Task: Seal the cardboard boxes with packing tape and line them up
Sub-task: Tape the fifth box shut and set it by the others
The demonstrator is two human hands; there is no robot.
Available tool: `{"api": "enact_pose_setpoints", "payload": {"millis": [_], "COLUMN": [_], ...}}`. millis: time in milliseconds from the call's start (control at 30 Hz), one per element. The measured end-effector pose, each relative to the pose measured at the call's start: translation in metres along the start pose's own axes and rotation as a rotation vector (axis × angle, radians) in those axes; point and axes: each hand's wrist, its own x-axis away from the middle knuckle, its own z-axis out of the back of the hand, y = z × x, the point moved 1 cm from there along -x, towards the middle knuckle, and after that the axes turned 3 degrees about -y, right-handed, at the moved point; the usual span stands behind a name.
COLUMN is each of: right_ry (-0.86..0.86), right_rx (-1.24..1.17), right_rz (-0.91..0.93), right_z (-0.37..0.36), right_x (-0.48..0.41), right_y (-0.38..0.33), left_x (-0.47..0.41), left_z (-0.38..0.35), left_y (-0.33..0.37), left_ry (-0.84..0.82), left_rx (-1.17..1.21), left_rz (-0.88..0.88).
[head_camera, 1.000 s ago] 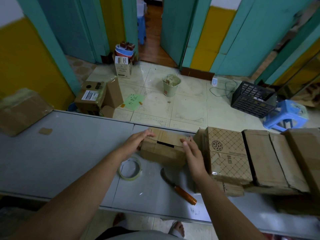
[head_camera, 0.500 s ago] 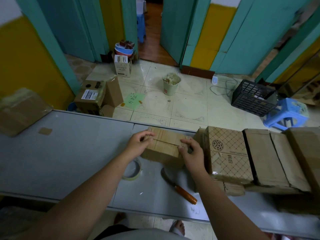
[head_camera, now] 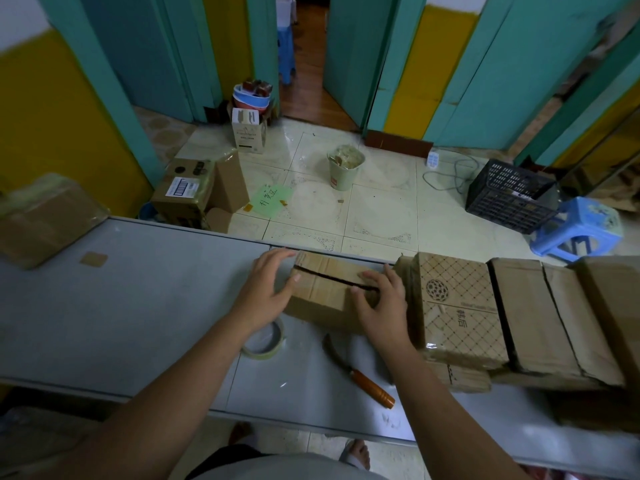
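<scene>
Your left hand flat against left end of small box | right hand presses its flaps, fingers straight | box beside lined-up boxes | tape roll half hidden under your wrist

On the bench, a small box sits with a row of boxes just beside at 3 o'clock, tape roll at 7, knife at 5.

Makeshift packing room: cardboard boxes, tape, tiled floor.
</scene>
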Motion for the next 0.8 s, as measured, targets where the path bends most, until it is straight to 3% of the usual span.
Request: {"api": "enact_pose_setpoints", "payload": {"millis": [133,233,367,633,700,800], "right_ry": [-0.014,-0.021,-0.010,0.037,-0.032,-0.284], "right_rx": [0.040,0.053,0.074,0.095,0.081,0.070], "right_rz": [0.030,0.023,0.064,0.398,0.487,0.494], "right_z": [0.000,0.001,0.001,-0.002,-0.003,-0.008], "right_x": [-0.001,-0.001,-0.001,0.004,0.010,0.020], "right_y": [-0.007,-0.015,-0.026,-0.070,-0.085,-0.106], "left_x": [0.042,0.070,0.084,0.096,0.100,0.105], "left_z": [0.013,0.013,-0.002,0.027,0.045,0.067], "left_y": [-0.016,-0.026,-0.042,-0.030,-0.013,0.020], "left_ry": [0.025,-0.150,-0.330,-0.028,0.038,0.113], "left_rx": [-0.130,-0.265,-0.670,-0.561,-0.535,-0.498], "left_rz": [0.060,0.044,-0.062,-0.219,-0.247,-0.325]}}
